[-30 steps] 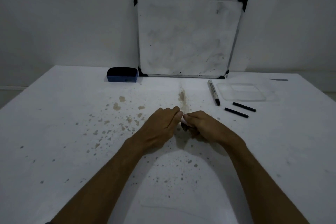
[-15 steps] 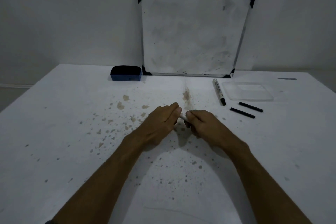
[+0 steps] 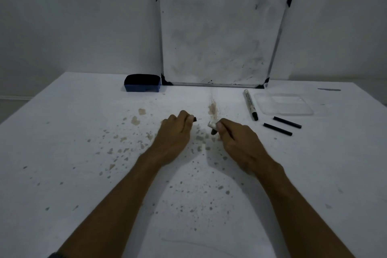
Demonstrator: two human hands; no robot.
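Left hand (image 3: 174,134) pinches a barely visible cap (image 3: 194,119); right hand (image 3: 237,142) grips a mostly hidden marker (image 3: 212,125).

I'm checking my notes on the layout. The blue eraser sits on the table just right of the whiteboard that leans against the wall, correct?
Not quite. The blue eraser sits on the table just left of the whiteboard, by its lower left corner. The whiteboard does lean against the wall. The head view shows this.

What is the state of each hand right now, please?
Left hand: grip closed on a small black plastic marker cap.
Right hand: grip closed on a white cylindrical marker body.
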